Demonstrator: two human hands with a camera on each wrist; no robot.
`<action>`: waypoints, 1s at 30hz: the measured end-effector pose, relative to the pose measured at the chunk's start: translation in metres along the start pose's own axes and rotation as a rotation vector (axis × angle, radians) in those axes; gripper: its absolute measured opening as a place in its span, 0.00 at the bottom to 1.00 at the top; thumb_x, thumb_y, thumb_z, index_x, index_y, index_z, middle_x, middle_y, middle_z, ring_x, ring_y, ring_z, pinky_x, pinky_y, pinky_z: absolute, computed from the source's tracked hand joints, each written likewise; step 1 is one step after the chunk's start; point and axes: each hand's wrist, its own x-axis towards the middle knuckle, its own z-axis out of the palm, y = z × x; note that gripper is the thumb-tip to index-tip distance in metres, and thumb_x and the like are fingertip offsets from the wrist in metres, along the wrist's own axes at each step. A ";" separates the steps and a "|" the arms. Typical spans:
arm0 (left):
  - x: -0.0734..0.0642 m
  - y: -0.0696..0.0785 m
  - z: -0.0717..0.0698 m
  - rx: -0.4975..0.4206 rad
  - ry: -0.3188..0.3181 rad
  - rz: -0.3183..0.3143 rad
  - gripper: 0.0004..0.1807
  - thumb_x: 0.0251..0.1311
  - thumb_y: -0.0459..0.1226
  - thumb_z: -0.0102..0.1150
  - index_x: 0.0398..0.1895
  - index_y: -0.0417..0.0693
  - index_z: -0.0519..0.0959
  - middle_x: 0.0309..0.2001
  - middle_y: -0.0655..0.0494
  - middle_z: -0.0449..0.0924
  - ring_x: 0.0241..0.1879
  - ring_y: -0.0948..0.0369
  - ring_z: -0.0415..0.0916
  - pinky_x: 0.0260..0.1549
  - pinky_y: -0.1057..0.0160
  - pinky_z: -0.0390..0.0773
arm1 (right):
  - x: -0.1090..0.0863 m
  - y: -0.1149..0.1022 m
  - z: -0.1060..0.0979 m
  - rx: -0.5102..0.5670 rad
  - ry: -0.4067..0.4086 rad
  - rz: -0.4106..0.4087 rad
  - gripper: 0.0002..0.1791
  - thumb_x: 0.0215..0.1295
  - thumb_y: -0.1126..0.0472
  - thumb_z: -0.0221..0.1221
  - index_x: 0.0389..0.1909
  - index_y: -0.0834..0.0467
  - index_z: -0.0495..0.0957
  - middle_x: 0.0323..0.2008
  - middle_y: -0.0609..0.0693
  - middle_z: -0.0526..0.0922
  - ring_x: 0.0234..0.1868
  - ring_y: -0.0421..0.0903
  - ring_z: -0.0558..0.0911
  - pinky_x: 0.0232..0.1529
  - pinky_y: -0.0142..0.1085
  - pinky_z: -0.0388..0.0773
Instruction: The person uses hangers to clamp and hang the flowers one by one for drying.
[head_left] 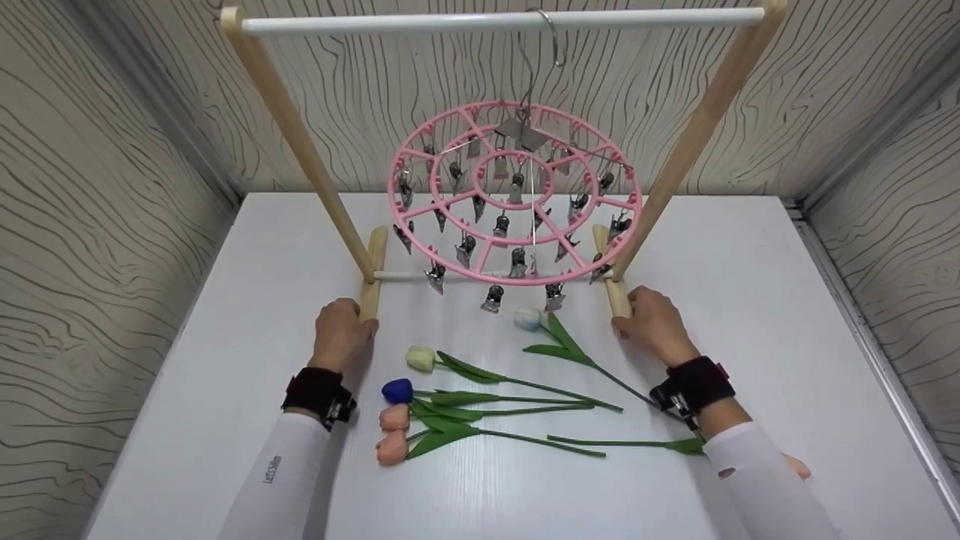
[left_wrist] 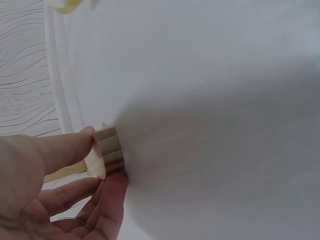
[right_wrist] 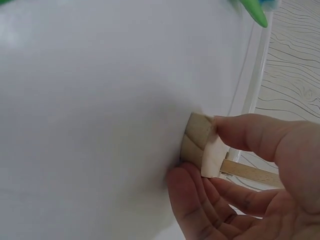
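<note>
A wooden rack stands on the white table, with a white top bar [head_left: 450,22] and two wooden foot bars. My left hand [head_left: 339,334] grips the near end of the left wooden foot [head_left: 370,296]; thumb and fingers pinch its end block [left_wrist: 108,150] in the left wrist view. Likewise my right hand [head_left: 658,328] holds the near end of the right wooden foot [head_left: 616,298], its end block [right_wrist: 197,142] between thumb and fingers in the right wrist view. From the top bar hangs a pink round clip hanger [head_left: 517,282] with several metal clips.
Artificial tulips lie in front of the rack: a light blue tulip [head_left: 528,319], a cream tulip [head_left: 421,358], a dark blue tulip [head_left: 397,390] and two peach tulips [head_left: 391,448]. Another stem [head_left: 607,442] runs under the right forearm. Wood-patterned walls [head_left: 135,187] surround the table [head_left: 247,315].
</note>
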 end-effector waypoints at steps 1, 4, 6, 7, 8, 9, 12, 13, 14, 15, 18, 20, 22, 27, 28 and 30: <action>0.000 0.001 0.000 0.000 0.001 0.006 0.09 0.48 0.35 0.62 0.22 0.37 0.76 0.20 0.50 0.72 0.21 0.56 0.66 0.16 0.64 0.64 | 0.000 0.001 0.000 0.004 -0.001 0.000 0.22 0.53 0.61 0.62 0.43 0.72 0.70 0.28 0.59 0.78 0.26 0.49 0.75 0.23 0.34 0.71; 0.000 0.003 -0.001 -0.002 -0.008 0.023 0.09 0.47 0.35 0.62 0.19 0.38 0.74 0.18 0.50 0.71 0.20 0.56 0.66 0.15 0.64 0.63 | -0.001 0.003 -0.002 0.013 -0.008 0.006 0.22 0.53 0.61 0.62 0.44 0.72 0.70 0.28 0.59 0.78 0.25 0.49 0.76 0.23 0.34 0.72; 0.001 0.004 0.000 0.000 -0.015 0.024 0.09 0.47 0.35 0.62 0.19 0.38 0.74 0.18 0.50 0.72 0.20 0.56 0.67 0.16 0.64 0.64 | -0.002 0.003 -0.003 0.008 -0.010 0.012 0.22 0.53 0.60 0.62 0.44 0.72 0.70 0.27 0.58 0.78 0.25 0.48 0.76 0.23 0.34 0.72; 0.001 0.004 0.000 0.002 -0.019 0.024 0.09 0.47 0.35 0.62 0.20 0.38 0.74 0.19 0.49 0.72 0.20 0.56 0.67 0.16 0.64 0.65 | -0.002 0.003 -0.004 0.005 -0.012 0.014 0.22 0.53 0.60 0.62 0.44 0.72 0.70 0.27 0.58 0.78 0.25 0.48 0.75 0.23 0.34 0.72; 0.002 0.005 0.000 0.006 -0.022 0.022 0.09 0.47 0.35 0.62 0.20 0.38 0.74 0.19 0.49 0.73 0.21 0.56 0.68 0.16 0.63 0.65 | -0.001 0.003 -0.005 0.000 -0.014 0.013 0.23 0.53 0.60 0.62 0.44 0.72 0.70 0.27 0.58 0.78 0.25 0.48 0.75 0.23 0.34 0.72; 0.002 0.006 0.000 0.009 -0.024 0.019 0.09 0.47 0.35 0.62 0.20 0.38 0.74 0.19 0.49 0.73 0.21 0.56 0.68 0.17 0.63 0.66 | -0.001 0.004 -0.006 -0.003 -0.017 0.011 0.23 0.53 0.60 0.62 0.44 0.72 0.70 0.27 0.58 0.77 0.25 0.48 0.75 0.23 0.34 0.71; 0.002 0.008 0.000 0.031 -0.019 0.028 0.10 0.46 0.34 0.63 0.19 0.38 0.73 0.19 0.48 0.74 0.21 0.55 0.68 0.18 0.61 0.67 | -0.002 0.005 -0.008 -0.013 -0.021 0.004 0.24 0.52 0.60 0.62 0.45 0.73 0.69 0.26 0.58 0.77 0.25 0.48 0.75 0.22 0.34 0.71; 0.002 0.008 -0.001 0.040 -0.018 0.036 0.10 0.45 0.34 0.63 0.19 0.37 0.73 0.19 0.47 0.74 0.21 0.54 0.68 0.19 0.60 0.68 | -0.002 0.005 -0.009 -0.014 -0.024 0.003 0.24 0.52 0.61 0.62 0.45 0.73 0.69 0.26 0.58 0.77 0.25 0.48 0.75 0.22 0.34 0.71; 0.002 0.009 -0.001 0.049 -0.018 0.040 0.10 0.45 0.34 0.63 0.19 0.38 0.73 0.20 0.47 0.74 0.21 0.54 0.68 0.20 0.59 0.68 | -0.002 0.006 -0.010 -0.016 -0.025 0.003 0.24 0.52 0.61 0.62 0.45 0.73 0.69 0.26 0.58 0.77 0.25 0.48 0.75 0.22 0.34 0.71; 0.002 0.010 -0.001 0.055 -0.019 0.045 0.10 0.44 0.34 0.63 0.19 0.37 0.73 0.20 0.47 0.75 0.22 0.54 0.69 0.21 0.58 0.69 | -0.003 0.006 -0.010 -0.017 -0.027 0.003 0.24 0.52 0.61 0.62 0.45 0.73 0.69 0.26 0.58 0.77 0.25 0.48 0.75 0.22 0.34 0.71; 0.001 0.013 0.000 0.066 -0.026 0.053 0.10 0.44 0.35 0.63 0.21 0.37 0.74 0.22 0.46 0.76 0.24 0.53 0.71 0.23 0.56 0.72 | -0.004 0.009 -0.012 -0.014 -0.029 0.008 0.25 0.52 0.61 0.62 0.45 0.74 0.69 0.27 0.59 0.77 0.25 0.49 0.75 0.23 0.34 0.72; 0.001 0.015 0.001 0.067 -0.028 0.055 0.10 0.44 0.35 0.63 0.22 0.36 0.74 0.22 0.45 0.76 0.24 0.52 0.72 0.24 0.55 0.72 | -0.005 0.010 -0.013 -0.009 -0.029 0.011 0.25 0.52 0.61 0.63 0.46 0.74 0.69 0.28 0.60 0.77 0.26 0.49 0.76 0.23 0.34 0.72; 0.002 0.016 0.002 0.067 -0.026 0.062 0.10 0.44 0.35 0.64 0.21 0.36 0.74 0.22 0.45 0.76 0.24 0.51 0.73 0.24 0.55 0.73 | -0.007 0.012 -0.014 -0.007 -0.028 0.010 0.25 0.52 0.61 0.63 0.46 0.74 0.69 0.29 0.60 0.77 0.27 0.50 0.75 0.23 0.34 0.72; 0.003 0.017 0.006 0.065 -0.025 0.070 0.11 0.43 0.36 0.64 0.20 0.38 0.74 0.21 0.47 0.75 0.23 0.52 0.72 0.23 0.55 0.72 | -0.010 0.016 -0.016 0.006 -0.032 0.017 0.25 0.52 0.60 0.63 0.45 0.73 0.69 0.30 0.60 0.77 0.27 0.50 0.76 0.23 0.34 0.72; 0.002 0.017 0.007 0.065 -0.025 0.071 0.11 0.43 0.36 0.64 0.20 0.38 0.73 0.21 0.47 0.75 0.23 0.52 0.72 0.23 0.55 0.72 | -0.011 0.017 -0.017 0.011 -0.036 0.020 0.25 0.52 0.60 0.63 0.45 0.73 0.69 0.30 0.60 0.77 0.27 0.49 0.76 0.23 0.34 0.72; 0.001 0.018 0.008 0.059 -0.027 0.073 0.11 0.44 0.36 0.64 0.19 0.38 0.73 0.20 0.48 0.74 0.22 0.53 0.71 0.22 0.56 0.71 | -0.013 0.018 -0.018 0.016 -0.043 0.029 0.25 0.52 0.60 0.63 0.45 0.73 0.69 0.30 0.60 0.77 0.27 0.49 0.76 0.23 0.34 0.72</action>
